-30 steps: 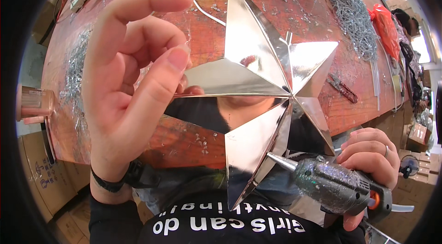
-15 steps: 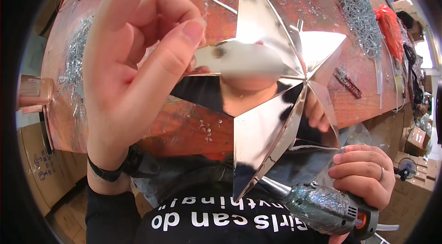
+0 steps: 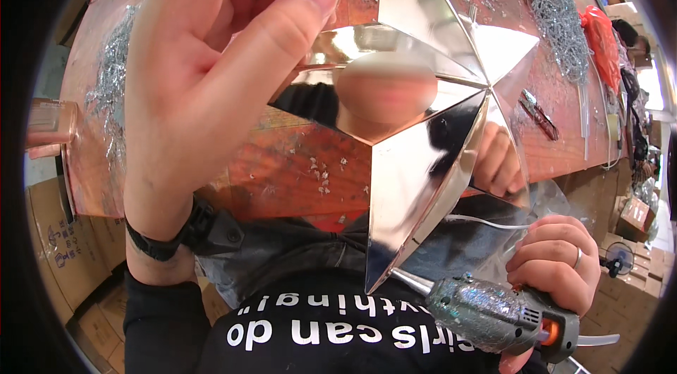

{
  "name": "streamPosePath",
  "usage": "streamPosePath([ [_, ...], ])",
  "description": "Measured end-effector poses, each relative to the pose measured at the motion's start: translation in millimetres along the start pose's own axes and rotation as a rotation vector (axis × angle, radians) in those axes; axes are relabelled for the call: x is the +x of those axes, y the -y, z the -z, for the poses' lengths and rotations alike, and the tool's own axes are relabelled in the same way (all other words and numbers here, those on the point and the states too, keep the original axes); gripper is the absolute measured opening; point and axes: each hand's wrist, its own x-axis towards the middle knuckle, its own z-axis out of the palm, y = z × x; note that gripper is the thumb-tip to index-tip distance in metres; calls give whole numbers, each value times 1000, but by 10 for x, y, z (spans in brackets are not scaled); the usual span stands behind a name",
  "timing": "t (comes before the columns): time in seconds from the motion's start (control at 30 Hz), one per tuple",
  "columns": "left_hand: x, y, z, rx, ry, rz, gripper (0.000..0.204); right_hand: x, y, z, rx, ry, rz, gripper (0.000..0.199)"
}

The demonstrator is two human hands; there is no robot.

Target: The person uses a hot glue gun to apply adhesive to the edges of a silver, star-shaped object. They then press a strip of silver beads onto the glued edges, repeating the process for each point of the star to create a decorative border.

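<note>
A shiny mirror-like silver star [image 3: 409, 184] is tilted in front of me, its facets reflecting my hand and body. My left hand [image 3: 226, 57] is closed, thumb against fingers, and the star's left point runs behind the thumb; the exact grip is hidden. My right hand [image 3: 553, 258] is wrapped round a dark glue gun [image 3: 486, 307] smeared with glittery residue, a pale glue stick [image 3: 599, 339] poking from its rear. The gun's metal nozzle [image 3: 411, 280] is beside the star's lower point; whether they touch I cannot tell.
A worn reddish wooden table [image 3: 282, 162] lies beneath, with small scraps. Silver tinsel heaps lie left [image 3: 113, 71] and right [image 3: 553, 21]. Red-handled cutters [image 3: 539, 117] and a red plastic bag [image 3: 599, 46] are at right; cardboard boxes [image 3: 77, 233] stand below left.
The star and my left hand have moved up and slightly right together. My right hand and the glue gun have shifted a little left, the nozzle staying by the star's lower point.
</note>
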Motion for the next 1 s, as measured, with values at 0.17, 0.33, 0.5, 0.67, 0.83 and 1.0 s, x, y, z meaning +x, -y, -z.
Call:
streamPosePath([
  [0.17,33,8,1,17,18,-30,30,-26,108,-49,21,11,-53,19],
  [0.33,-5,7,10,55,20,-41,29,-73,72,-58,56,78,29,16],
  [0.5,-9,-47,55,-28,57,54,28,-277,-34,85,73,-172,14,18],
  [0.67,-224,-178,9,-101,66,171,22,-800,-618,153,93,-797,-664,29],
  [0.83,-597,-395,-88,-131,196,128,21,-782,-1276,217,-82,-676,-1039,35],
  [1.0,-664,-429,-112,-205,426,139,31,-1054,-2043,173,-320,-520,-863,43],
])
